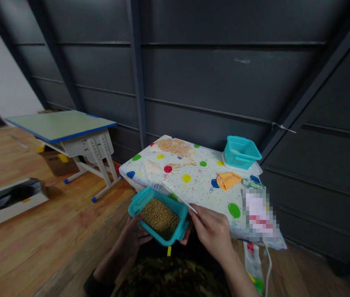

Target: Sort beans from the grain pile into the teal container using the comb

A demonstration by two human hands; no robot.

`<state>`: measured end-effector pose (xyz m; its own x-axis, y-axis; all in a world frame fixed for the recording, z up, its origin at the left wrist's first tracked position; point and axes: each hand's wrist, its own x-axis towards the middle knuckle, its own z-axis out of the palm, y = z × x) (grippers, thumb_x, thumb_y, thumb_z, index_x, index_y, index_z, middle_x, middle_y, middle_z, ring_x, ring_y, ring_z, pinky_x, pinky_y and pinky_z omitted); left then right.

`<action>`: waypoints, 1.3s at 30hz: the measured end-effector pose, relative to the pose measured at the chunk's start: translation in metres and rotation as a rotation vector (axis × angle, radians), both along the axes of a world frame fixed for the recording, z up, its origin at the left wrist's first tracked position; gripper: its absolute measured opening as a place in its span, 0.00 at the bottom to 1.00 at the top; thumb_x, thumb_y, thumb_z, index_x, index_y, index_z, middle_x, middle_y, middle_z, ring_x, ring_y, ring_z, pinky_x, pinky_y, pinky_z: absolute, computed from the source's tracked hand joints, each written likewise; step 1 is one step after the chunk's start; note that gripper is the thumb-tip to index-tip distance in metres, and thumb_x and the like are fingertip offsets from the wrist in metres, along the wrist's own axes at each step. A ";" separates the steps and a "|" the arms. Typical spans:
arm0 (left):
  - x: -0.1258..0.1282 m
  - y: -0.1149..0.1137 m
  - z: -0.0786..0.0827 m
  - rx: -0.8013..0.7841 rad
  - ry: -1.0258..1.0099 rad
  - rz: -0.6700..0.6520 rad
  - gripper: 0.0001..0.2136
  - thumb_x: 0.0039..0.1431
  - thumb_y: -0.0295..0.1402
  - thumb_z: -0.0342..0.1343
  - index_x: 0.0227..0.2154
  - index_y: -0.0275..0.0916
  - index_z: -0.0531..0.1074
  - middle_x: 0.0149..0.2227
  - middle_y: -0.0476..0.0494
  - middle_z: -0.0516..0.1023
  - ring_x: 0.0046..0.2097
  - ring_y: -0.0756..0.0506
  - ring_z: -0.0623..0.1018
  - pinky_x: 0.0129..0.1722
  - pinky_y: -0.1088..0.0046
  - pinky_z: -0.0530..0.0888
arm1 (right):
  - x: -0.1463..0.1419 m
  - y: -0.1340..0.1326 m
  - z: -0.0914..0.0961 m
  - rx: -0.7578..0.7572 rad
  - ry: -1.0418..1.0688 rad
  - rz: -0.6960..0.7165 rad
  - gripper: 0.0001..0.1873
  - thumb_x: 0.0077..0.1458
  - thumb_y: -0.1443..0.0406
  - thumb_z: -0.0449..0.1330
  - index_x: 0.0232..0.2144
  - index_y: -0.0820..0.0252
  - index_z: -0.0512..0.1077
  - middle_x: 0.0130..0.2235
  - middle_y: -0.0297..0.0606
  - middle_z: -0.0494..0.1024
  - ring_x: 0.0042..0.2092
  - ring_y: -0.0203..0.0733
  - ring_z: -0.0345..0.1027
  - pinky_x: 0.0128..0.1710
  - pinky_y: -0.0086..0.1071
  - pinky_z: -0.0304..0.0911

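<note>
My left hand grips a teal container full of small tan grains, held just below the near edge of a table covered in a dotted cloth. My right hand is closed on a thin white card that slants across the container's far rim. A pile of the same grains lies on the cloth at the far left, with a thinner scatter beside it.
An empty teal container stands on a white lid at the table's far right. An orange cloth and a blurred packet lie near it. A blue-edged desk stands left, a dark panelled wall behind.
</note>
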<state>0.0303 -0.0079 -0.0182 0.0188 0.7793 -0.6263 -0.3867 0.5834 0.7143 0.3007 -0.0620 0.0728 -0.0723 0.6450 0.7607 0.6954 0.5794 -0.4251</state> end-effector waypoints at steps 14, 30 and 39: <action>0.001 0.006 -0.009 -0.034 0.018 0.037 0.31 0.61 0.39 0.65 0.66 0.49 0.67 0.33 0.48 0.82 0.33 0.36 0.87 0.54 0.47 0.82 | 0.058 0.159 0.014 -0.340 0.300 -0.276 0.19 0.57 0.51 0.66 0.31 0.59 0.87 0.27 0.37 0.85 0.30 0.47 0.76 0.32 0.34 0.65; -0.002 0.004 -0.011 -0.034 -0.034 0.010 0.31 0.61 0.41 0.66 0.66 0.50 0.67 0.37 0.44 0.85 0.39 0.33 0.89 0.56 0.46 0.81 | 0.058 0.203 -0.002 -0.429 0.297 -0.142 0.16 0.53 0.53 0.65 0.26 0.59 0.83 0.25 0.33 0.77 0.30 0.44 0.68 0.33 0.34 0.61; -0.007 0.007 -0.017 -0.050 -0.077 -0.049 0.33 0.65 0.43 0.64 0.70 0.54 0.60 0.39 0.45 0.82 0.38 0.37 0.87 0.52 0.53 0.84 | 0.058 0.214 -0.009 -0.431 0.355 -0.144 0.19 0.51 0.50 0.67 0.21 0.59 0.79 0.22 0.34 0.71 0.29 0.42 0.63 0.32 0.34 0.58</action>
